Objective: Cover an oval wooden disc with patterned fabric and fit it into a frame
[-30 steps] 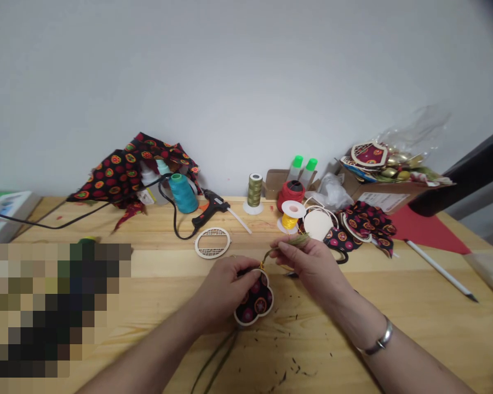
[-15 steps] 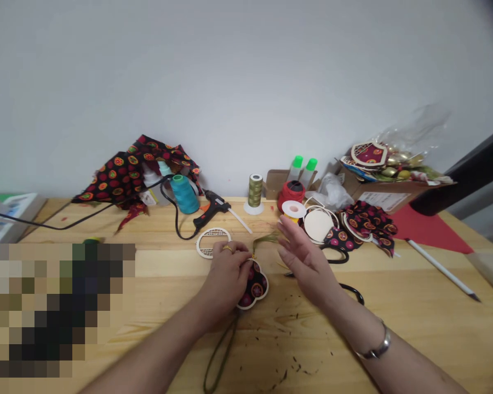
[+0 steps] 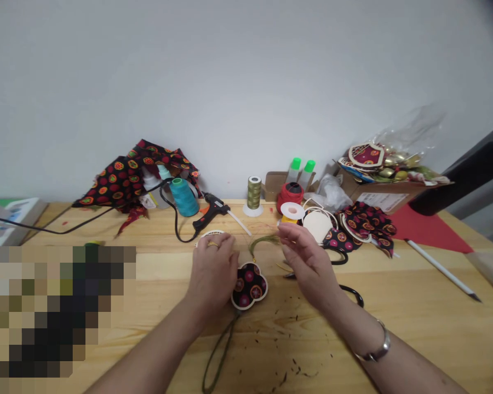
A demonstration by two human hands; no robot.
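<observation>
My left hand (image 3: 214,265) is bent over a round wooden lattice frame (image 3: 211,235), closed on it; its fingertips are mostly hidden. Right beside that hand lies a flower-shaped pendant (image 3: 250,285) with dark patterned fabric inside a pale wooden rim. An olive tassel (image 3: 264,240) extends from its top, and an olive cord loop (image 3: 219,354) trails from its bottom. My right hand (image 3: 306,257) hovers at the tassel's free end with loosely curved fingers apart, seemingly holding nothing. Black-handled scissors (image 3: 353,293) lie partly behind my right hand and wrist.
A glue gun (image 3: 210,212), a teal thread cone (image 3: 184,197) and an olive thread spool (image 3: 253,194) stand along the wall. Patterned fabric (image 3: 119,175) is heaped at left. A filled cardboard box (image 3: 378,194) and a white pencil (image 3: 441,269) are at right. Dark scraps litter the front.
My left hand has shifted left off the pendant and onto the round lattice frame, uncovering more of the pendant. My right hand has dipped slightly, its fingers curling more.
</observation>
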